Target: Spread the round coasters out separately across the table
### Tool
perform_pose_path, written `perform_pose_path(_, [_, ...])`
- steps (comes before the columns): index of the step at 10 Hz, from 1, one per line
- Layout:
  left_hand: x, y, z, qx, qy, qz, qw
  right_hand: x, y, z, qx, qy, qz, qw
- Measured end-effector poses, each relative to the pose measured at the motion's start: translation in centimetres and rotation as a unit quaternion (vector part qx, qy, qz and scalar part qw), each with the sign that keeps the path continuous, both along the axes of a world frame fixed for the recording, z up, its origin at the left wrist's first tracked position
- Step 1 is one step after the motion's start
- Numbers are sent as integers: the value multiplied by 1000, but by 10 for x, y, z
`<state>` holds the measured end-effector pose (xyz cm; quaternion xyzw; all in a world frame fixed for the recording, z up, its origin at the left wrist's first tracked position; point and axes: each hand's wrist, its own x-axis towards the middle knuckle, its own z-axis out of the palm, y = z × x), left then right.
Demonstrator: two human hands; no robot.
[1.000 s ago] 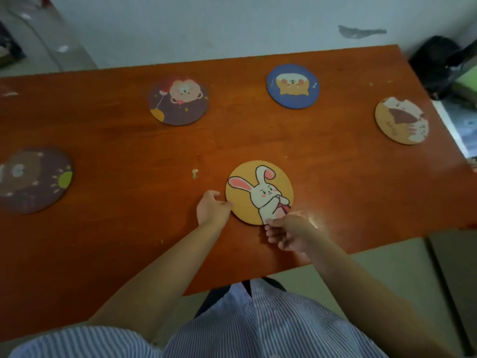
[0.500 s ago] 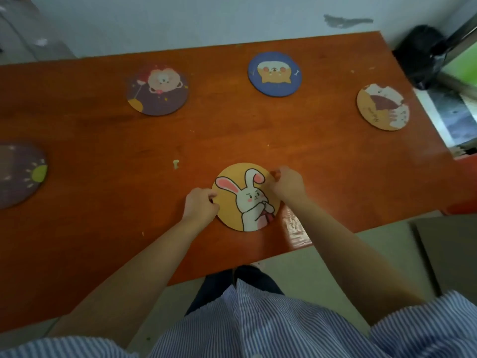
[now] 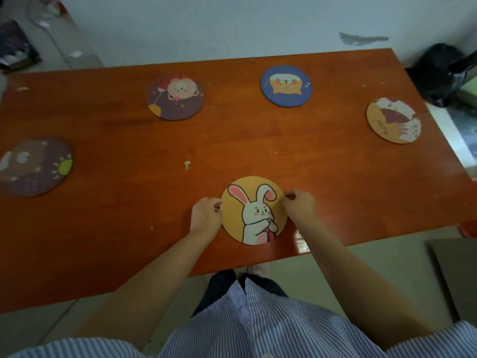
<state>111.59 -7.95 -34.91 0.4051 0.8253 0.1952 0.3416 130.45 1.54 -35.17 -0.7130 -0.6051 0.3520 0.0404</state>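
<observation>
Turning the rabbit coaster (image 3: 254, 210) has brought its picture upright: a second ago the rabbit leaned sideways, and now its ears point away from me. It lies flat near the front edge of the table (image 3: 116, 228), in the middle. My left hand (image 3: 206, 218) pinches its left rim with curled fingers; my right hand (image 3: 299, 206), which was down at the coaster's near edge a second ago, now pinches the right rim the same way. Further out, four more lie well apart: the bear coaster (image 3: 36, 167) far left, the purple coaster (image 3: 175, 96) and the blue coaster (image 3: 286, 86) along the back, the tan coaster (image 3: 393, 120) at the right. None touches another, so I judge the spreading nearly done; what remains is letting go of this one.
</observation>
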Motion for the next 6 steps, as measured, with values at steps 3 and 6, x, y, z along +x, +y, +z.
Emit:
perform_pose_path(3, [5, 0, 4, 14, 39, -7, 999, -2, 1, 0, 4, -21, 16, 1000])
perform_pose_path(6, [-27, -12, -2, 1, 188, -79, 979, 0, 28, 78, 94, 91, 63, 989])
